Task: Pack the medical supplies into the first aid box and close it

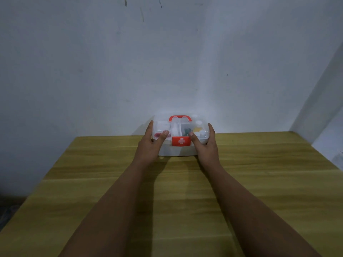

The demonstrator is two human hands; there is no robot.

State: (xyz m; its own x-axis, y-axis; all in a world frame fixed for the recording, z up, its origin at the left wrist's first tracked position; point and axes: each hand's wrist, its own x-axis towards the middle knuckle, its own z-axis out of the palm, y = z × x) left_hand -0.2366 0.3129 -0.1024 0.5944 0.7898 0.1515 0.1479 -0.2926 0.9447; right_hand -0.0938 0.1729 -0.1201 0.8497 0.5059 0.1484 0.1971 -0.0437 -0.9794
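1. Wooden table (185, 210): fills the lower half of the frame. Both forearms extend across it toward centre frame.
2. Left hand (151, 145): grasps the left end of the first aid box (179, 140), fingers along the side wall, thumb pressing on the lid top.
3. Right hand (205, 145): mirrors this at the right end, fingers wrapped round the side, thumb on the lid beside the red latch (181, 141).
4. First aid box location: centre frame, at the far edge of the table, close to the wall (167, 52).
5. Lid status: the clear lid (185, 125) lies down over the base, with supplies visible beneath. Whether the latch is fully engaged cannot be determined.
6. Handling judgement: thin rigid plastic, probably light and smooth, so liable to slide on the wood. Hold at both ends or by the red handle (180, 118). Press near the latch, not mid-lid, which may flex.
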